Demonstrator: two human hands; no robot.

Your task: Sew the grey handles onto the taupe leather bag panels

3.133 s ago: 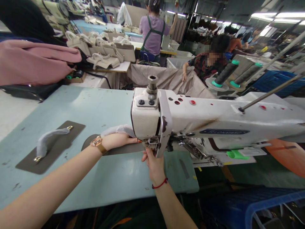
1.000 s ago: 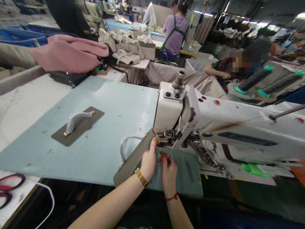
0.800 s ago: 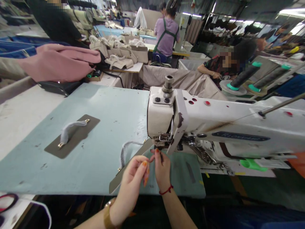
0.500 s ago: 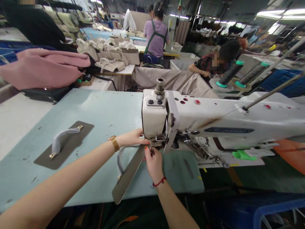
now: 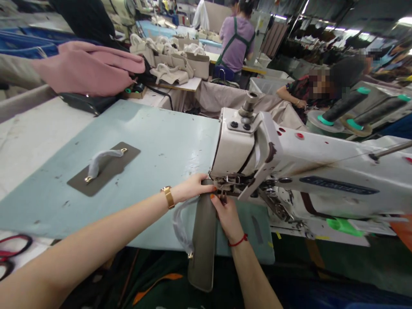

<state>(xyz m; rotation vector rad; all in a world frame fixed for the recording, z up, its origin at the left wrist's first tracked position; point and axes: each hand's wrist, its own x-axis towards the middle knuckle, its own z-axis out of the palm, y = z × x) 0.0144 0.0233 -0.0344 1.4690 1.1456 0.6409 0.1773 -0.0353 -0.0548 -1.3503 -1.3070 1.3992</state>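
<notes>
A grey-brown bag flap with a plastic-wrapped handle runs from under the head of a white sewing machine to past the table's front edge. My left hand grips the flap's far end, its thumb lying across the top beside the presser foot. On the opposite edge, my right hand pinches the flap between thumb and curled fingers, just in front of the needle area. The needle itself is hidden. Another flap with a wrapped handle and gold fittings lies on the table to the left.
The pale blue table has scuff marks. Red-handled scissors lie at the lower left. Behind are a pink cloth, beige bags and a fabric-lined bin. Thread cones stand at right. Several people sit nearby.
The flap has swung so its near end points more straight toward me. Both hands stay on it by the needle area. My view has shifted, and the scissors have come into sight.
</notes>
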